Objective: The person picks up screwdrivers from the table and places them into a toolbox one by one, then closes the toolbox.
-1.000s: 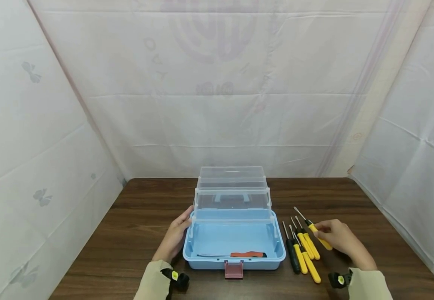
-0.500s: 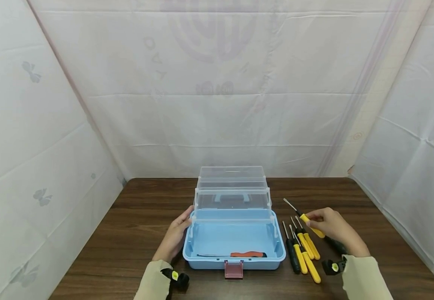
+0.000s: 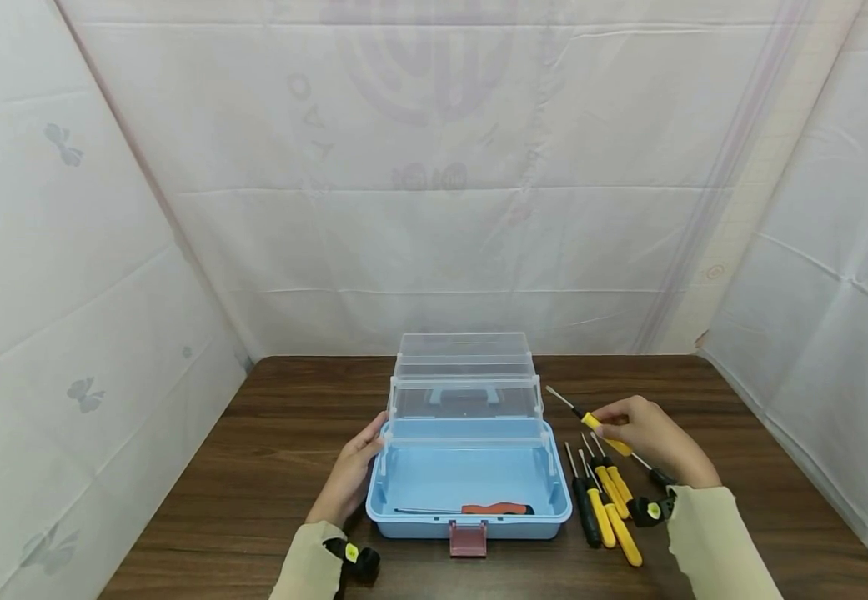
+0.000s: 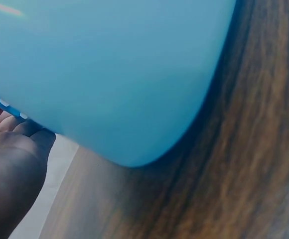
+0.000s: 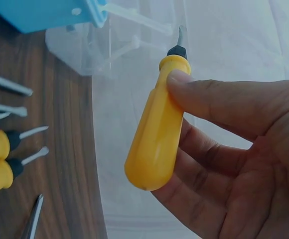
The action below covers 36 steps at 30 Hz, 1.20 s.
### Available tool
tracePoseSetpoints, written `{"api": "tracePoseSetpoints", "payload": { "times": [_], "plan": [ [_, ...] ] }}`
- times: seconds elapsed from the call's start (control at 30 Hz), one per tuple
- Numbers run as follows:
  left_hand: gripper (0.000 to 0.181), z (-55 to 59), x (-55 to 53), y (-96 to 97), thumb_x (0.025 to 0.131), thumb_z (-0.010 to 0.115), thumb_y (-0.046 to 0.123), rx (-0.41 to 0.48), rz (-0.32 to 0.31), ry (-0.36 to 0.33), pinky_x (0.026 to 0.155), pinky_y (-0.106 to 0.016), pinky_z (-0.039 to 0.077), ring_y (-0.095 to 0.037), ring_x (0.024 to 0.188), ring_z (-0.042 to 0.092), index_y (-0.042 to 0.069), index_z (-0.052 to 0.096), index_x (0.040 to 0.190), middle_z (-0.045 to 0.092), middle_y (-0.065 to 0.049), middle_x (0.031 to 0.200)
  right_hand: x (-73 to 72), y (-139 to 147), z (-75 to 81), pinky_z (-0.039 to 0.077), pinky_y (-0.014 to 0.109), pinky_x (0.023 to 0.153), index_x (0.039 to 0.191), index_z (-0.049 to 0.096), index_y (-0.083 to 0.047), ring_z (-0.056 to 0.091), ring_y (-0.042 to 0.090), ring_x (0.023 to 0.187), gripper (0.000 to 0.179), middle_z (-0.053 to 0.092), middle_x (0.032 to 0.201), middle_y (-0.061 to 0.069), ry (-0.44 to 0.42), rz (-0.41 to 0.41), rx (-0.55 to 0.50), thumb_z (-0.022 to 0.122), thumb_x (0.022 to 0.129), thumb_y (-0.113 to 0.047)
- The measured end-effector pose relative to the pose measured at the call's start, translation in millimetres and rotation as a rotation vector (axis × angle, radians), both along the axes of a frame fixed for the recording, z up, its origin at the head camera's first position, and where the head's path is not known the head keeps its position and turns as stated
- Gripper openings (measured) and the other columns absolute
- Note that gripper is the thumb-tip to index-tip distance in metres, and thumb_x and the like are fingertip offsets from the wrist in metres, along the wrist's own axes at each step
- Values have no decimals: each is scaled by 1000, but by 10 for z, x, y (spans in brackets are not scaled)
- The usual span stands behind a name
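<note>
My right hand [image 3: 651, 433] pinches a yellow-handled screwdriver [image 3: 604, 432] between thumb and fingers. In the right wrist view, the yellow handle [image 5: 157, 129] hangs raised, its metal tip pointing away. My left hand [image 3: 351, 475] holds the left wall of a light blue toolbox [image 3: 471, 529]. The left wrist view shows its fingers [image 4: 7, 127] at the box's rim; part of that hand is cut off. Inside the toolbox lies an orange-handled screwdriver [image 3: 497, 508]. The toolbox's clear lid and trays [image 3: 465, 354] stand raised at the back.
Several more screwdrivers lie on the wooden table [image 3: 268, 442] right of the toolbox, with yellow handles [image 3: 623, 535] and a black handle [image 3: 586, 512]. Another black-handled screwdriver [image 3: 660, 477] lies partly under my right wrist. The toolbox's reddish latch [image 3: 467, 540] hangs down in front.
My right hand has moved left and away from me with the yellow-handled screwdriver, uncovering a black-handled one. The left hand and toolbox have stayed in place.
</note>
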<state>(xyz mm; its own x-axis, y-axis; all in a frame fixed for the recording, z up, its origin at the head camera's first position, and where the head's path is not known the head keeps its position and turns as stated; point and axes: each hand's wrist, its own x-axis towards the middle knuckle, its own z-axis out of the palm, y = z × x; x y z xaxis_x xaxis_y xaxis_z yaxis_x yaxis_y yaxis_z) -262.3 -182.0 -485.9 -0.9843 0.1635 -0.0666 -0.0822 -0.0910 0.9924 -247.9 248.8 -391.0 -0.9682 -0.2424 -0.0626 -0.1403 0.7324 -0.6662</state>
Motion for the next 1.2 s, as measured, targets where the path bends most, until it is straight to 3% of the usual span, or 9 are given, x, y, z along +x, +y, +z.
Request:
{"api": "tracePoseSetpoints", "payload": {
  "times": [0.5, 1.2],
  "plan": [
    [51, -7, -8, -9, 103, 38, 12, -7, -1, -14, 118, -52, 15, -32, 149, 10, 10, 26, 152, 18, -10, 161, -208, -318, 154, 56, 34, 70, 108, 70, 2, 62, 18, 79, 22, 69, 99, 12, 57, 113, -1, 65, 89, -8],
    [51, -49, -25, -24, 103, 38, 12, -15, 4, 13, 118, -51, 15, -30, 149, 12, 10, 26, 152, 20, -8, 161, -462, -767, 157, 58, 30, 69, 105, 73, 1, 62, 13, 77, 19, 72, 99, 12, 128, 281, 34, 66, 88, -5]
  ]
}}
